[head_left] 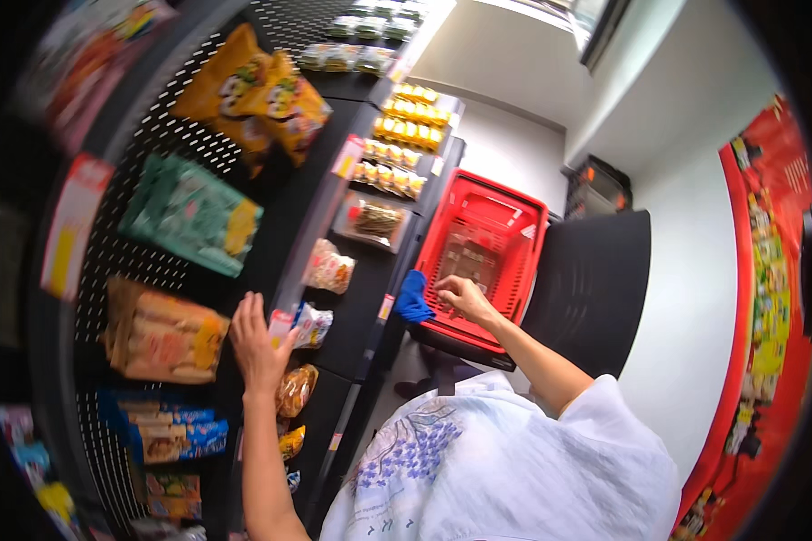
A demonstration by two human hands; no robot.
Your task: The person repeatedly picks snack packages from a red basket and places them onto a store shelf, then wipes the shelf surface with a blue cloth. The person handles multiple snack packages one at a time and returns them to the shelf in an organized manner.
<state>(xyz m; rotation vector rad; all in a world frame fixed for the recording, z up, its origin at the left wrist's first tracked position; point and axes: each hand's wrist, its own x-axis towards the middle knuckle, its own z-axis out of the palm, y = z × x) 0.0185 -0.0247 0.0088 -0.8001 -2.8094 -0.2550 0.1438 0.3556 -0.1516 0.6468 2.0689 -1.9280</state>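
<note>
Biggest thing here is the black store shelf (280,216), running all down the left of the red basket, and I'm using that basket as the landmark for everything. The white patterned shirt (532,451) takes up the near side of the basket, so that edge is tight. Way off to the basket's right is a red wall display (798,397).

The red basket (505,194) itself has its left rim right up near the lower shelf edge. On its right there's a black curved panel (595,279) just beside it. Past the far end there's a patch of pale floor (505,131), which looks like the most room around it.

Bags next, all left of the basket on the upper shelf: orange snack bags (253,95) farthest along, then a green bag (189,212), then a brown bag (167,334), then a blue pack (176,437) nearest the shirt side.

Left hand (259,347) is well left of the basket, fingers spread and touching the shelf by its front edge, released, next to the brown bag. A bare dark strip of shelf runs on past those fingers. Right hand (467,299) is over the basket's near part, fingers curled; can't tell if that grip has anything in it.

Smaller stuff: a brownish see-through pack (469,261) inside the basket, just past the right hand, and a blue cloth-like thing (412,299) on the basket's near left corner.
</note>
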